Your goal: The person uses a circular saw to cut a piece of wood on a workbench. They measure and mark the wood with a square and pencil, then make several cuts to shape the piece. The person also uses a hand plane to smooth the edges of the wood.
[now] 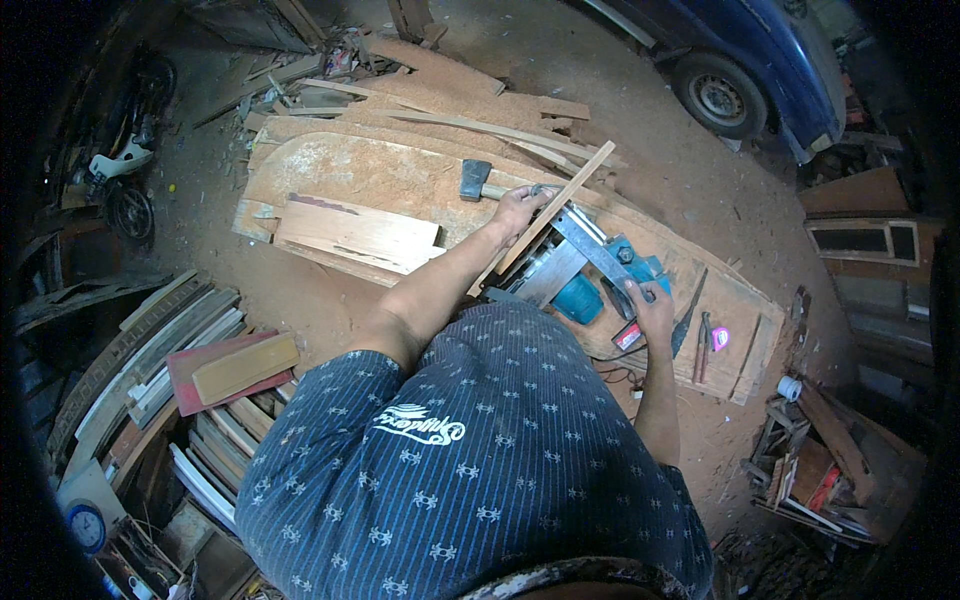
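My left hand (518,210) is closed round a long, narrow wooden strip (580,182), which slants up to the right over the bench. Beneath and beside the strip sits a teal power tool (577,299) with a flat metal bed, apparently an electric planer. A flat grey metal bar (592,250) crosses it, running down toward my right hand (655,308). The right fingers are bent at the bar's lower end, by the teal housing; exactly what they grip is partly hidden. A hatchet (475,180) with a dark head lies just left of my left hand.
The workbench (330,160) is strewn with sawdust and carries pale boards (360,228). Right of the tool lie a red box (628,336), a hammer (703,345) and a pink tape measure (720,338). Stacked timber (165,350) stands left; a blue vehicle (770,70) is far right.
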Tool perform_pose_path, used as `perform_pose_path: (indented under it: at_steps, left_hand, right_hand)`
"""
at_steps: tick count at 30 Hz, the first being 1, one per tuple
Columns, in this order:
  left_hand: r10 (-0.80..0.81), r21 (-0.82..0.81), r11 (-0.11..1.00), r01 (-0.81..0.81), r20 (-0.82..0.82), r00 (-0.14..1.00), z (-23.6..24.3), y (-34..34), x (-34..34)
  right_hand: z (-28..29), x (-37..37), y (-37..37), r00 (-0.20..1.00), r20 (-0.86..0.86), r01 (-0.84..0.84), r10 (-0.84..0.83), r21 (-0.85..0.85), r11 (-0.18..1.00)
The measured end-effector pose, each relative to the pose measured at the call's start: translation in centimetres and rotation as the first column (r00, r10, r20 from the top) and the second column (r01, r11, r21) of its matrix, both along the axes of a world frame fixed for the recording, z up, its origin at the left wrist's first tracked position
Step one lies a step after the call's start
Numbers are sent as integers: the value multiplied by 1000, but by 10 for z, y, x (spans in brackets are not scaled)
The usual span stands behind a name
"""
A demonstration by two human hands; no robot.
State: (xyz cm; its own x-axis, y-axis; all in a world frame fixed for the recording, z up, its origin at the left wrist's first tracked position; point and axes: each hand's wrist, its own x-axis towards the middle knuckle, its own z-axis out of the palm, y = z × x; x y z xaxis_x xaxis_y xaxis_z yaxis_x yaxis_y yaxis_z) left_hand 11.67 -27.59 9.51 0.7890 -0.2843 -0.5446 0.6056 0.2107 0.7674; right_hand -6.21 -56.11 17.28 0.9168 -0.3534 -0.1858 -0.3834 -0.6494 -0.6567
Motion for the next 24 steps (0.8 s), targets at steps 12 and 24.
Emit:
perform_pose_path:
  at_steps: [12, 24]
  left_hand:
    - [-10, 27, 1000, 10, 6, 1000, 17, 0, -1]
    - [37, -39, 999, -31, 165, 986, -11, -1, -3]
  right_hand:
    - [-7, -1, -6, 999, -34, 8, -7, 34, 999]
    - [-11, -18, -52, 979, 97, 187, -182, -44, 981]
